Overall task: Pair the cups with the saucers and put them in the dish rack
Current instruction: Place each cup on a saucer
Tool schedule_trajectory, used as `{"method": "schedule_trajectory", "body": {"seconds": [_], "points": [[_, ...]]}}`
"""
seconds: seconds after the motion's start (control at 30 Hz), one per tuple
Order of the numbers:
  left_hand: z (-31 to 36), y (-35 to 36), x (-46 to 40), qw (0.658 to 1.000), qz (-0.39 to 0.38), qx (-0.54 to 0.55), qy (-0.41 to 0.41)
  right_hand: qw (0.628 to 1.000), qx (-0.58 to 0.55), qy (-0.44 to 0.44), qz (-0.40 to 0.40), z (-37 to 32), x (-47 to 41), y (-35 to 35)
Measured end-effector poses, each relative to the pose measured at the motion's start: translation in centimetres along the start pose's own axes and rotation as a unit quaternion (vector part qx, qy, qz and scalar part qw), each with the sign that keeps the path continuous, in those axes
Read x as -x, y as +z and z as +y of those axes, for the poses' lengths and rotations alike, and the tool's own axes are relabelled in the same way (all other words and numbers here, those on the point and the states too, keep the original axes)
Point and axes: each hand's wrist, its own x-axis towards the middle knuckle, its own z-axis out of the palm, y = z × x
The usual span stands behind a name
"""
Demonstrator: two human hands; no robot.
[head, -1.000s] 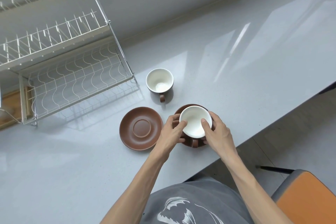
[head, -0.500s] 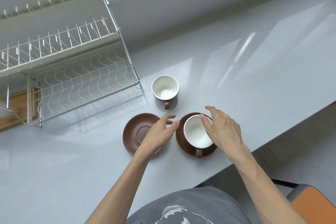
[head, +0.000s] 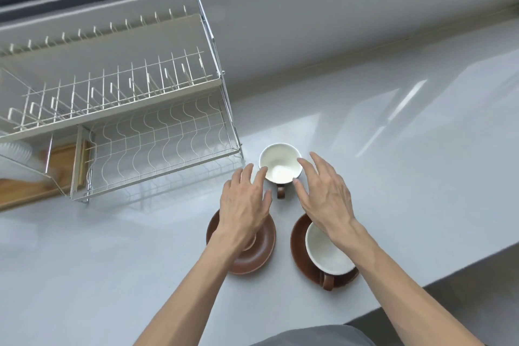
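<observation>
A brown cup with a white inside (head: 327,254) sits on a brown saucer (head: 298,244) near the counter's front edge. To its left lies a second brown saucer (head: 261,250) with nothing on it, partly under my left wrist. A second cup (head: 279,167) stands alone on the counter behind them, its handle toward me. My left hand (head: 244,205) and my right hand (head: 325,194) hover with fingers spread on either side of that far cup, fingertips at its rim, holding nothing. The white wire dish rack (head: 157,146) stands at the left, two tiers.
A wooden board (head: 60,161) and a white ribbed item (head: 14,152) lie under the rack's left part. The counter's front edge (head: 421,286) runs close on the right of the paired cup. A wall and window sill rise behind the counter.
Both hands let go of the cup on the right saucer and reached forward to the far cup. The view tilted up toward the rack.
</observation>
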Motion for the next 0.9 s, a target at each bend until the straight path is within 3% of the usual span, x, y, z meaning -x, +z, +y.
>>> {"method": "schedule_trajectory", "body": {"seconds": [0.13,0.27,0.47,0.57,0.77,0.9], "points": [[-0.1,0.7,-1.3,0.999,-0.006,0.034,-0.027,1.0,-0.006,-0.014,-0.001,-0.1,-1.8,1.1],[0.2,0.9,-2.4,0.984,-0.013,0.158,-0.08,0.998,-0.053,0.008,-0.024,-0.3,-3.0,1.9],[0.5,0.9,-4.5,0.914,-0.058,0.359,-0.18,0.979,-0.176,0.08,-0.064,-0.5,-4.6,2.6],[0.7,0.9,-5.1,0.861,-0.086,0.446,-0.227,0.967,-0.204,0.124,-0.09,-0.5,-5.0,2.7],[0.2,0.9,-5.5,0.777,-0.109,0.551,-0.284,0.932,-0.273,0.205,-0.121,-0.3,-5.5,2.6],[0.3,0.7,-5.4,0.763,-0.115,0.566,-0.29,0.919,-0.306,0.217,-0.119,-0.5,-5.4,2.2]]}}
